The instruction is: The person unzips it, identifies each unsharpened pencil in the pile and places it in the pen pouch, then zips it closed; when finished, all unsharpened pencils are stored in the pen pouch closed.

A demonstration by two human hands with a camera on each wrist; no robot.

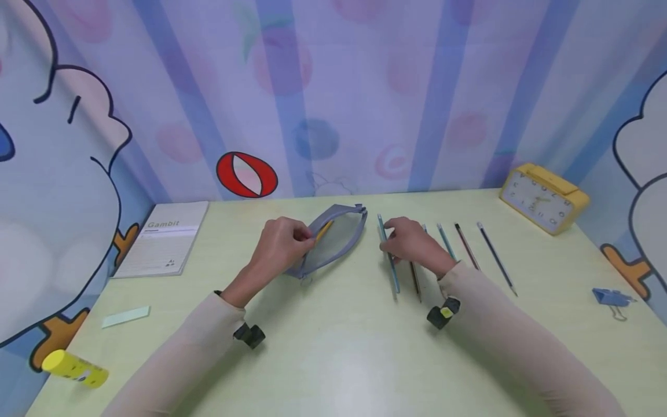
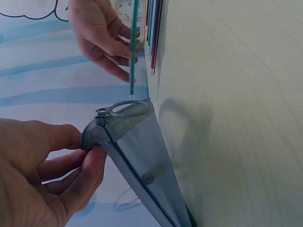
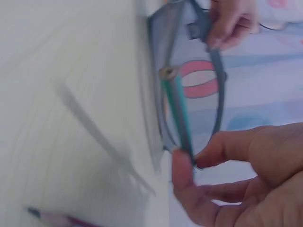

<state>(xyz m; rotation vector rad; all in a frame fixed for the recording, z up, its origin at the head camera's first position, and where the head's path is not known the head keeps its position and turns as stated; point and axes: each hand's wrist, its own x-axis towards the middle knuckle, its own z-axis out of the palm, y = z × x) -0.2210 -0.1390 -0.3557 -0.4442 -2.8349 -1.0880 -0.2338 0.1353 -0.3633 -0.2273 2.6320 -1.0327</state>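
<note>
My left hand (image 1: pixel 281 243) pinches the near rim of a grey mesh zip pencil case (image 2: pixel 142 163), holding its mouth wide. Inside the case shows a yellow pencil (image 1: pixel 324 230). To the right, my right hand (image 1: pixel 413 240) has a teal pencil (image 1: pixel 394 277) between thumb and fingers, lifted off the table; its shadow falls beside it in the right wrist view. Beneath and beside that hand several more pencils lie roughly side by side, among them a brown one (image 1: pixel 414 279), a teal one (image 1: pixel 446 241), a dark red one (image 1: pixel 468 247) and a dark blue one (image 1: pixel 495 256).
A notepad (image 1: pixel 167 240) lies at the back left, with a pale green flat strip (image 1: pixel 126 317) and a yellow glue stick (image 1: pixel 78 369) nearer. On the right stand a yellow clock (image 1: pixel 542 200) and a blue binder clip (image 1: pixel 612 297). A patterned curtain (image 1: pixel 354 116) backs the table.
</note>
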